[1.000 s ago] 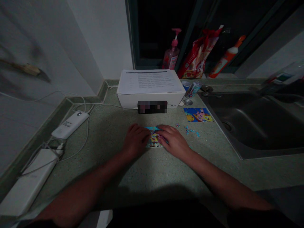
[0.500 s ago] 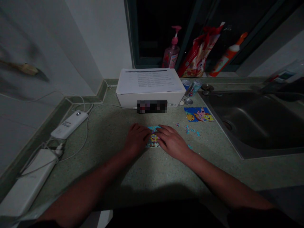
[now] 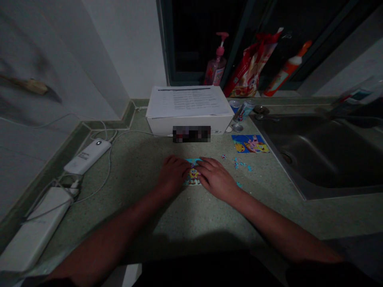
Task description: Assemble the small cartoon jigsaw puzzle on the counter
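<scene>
A small jigsaw puzzle (image 3: 194, 175) with a yellow cartoon figure on light blue lies flat on the counter. My left hand (image 3: 173, 172) grips its left side, fingers bent inward over the edge. From the other side my right hand (image 3: 216, 177) holds it, the fingertips resting on the picture and the thumb low near the edge. Both hands cover the puzzle's sides, so only the middle strip shows. Several loose blue puzzle pieces (image 3: 249, 168) lie to the right of my right hand, with a dark multicoloured piece (image 3: 223, 157) nearer its fingers.
A blue cartoon picture card (image 3: 250, 144) lies by the metal sink (image 3: 302, 195). Behind the puzzle stands a white box (image 3: 191, 122) topped with a printed sheet (image 3: 188, 101). Cans (image 3: 244, 111) stand beside it. Two white power banks (image 3: 88, 156) with cables lie left.
</scene>
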`<act>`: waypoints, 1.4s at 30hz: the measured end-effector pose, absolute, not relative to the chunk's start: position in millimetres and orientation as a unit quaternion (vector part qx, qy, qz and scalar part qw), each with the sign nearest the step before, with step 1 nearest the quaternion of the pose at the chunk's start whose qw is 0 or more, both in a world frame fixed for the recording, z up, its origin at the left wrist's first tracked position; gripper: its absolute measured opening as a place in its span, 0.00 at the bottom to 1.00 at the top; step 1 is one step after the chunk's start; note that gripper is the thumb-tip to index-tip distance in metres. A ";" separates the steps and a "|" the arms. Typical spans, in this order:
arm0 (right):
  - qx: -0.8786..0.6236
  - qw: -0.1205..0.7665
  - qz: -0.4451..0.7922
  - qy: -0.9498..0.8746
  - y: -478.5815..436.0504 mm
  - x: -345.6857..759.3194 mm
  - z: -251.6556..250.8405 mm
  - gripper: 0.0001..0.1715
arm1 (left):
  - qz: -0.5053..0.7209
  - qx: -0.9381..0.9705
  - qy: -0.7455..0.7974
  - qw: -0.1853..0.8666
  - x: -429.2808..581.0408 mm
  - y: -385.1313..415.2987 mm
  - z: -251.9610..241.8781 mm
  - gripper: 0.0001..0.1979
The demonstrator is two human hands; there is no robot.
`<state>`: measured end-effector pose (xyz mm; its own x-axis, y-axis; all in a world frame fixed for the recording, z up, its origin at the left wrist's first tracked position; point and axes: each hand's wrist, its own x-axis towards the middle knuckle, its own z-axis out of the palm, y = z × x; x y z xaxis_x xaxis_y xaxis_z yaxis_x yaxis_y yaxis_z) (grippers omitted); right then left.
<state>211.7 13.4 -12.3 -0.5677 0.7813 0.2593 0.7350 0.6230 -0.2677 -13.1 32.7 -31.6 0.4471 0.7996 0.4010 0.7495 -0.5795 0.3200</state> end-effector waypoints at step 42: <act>-0.428 0.174 0.039 -0.886 11.2 204.2 -8.8 0.20 | 0.193 0.884 0.426 0.031 -18.4 17.6 -20.5 0.15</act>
<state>204.2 11.2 -8.8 -0.5726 0.7724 0.2747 0.7456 0.6300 -0.2174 -18.4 17.6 -20.5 0.5633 0.7640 0.3146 0.7402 -0.6358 0.2187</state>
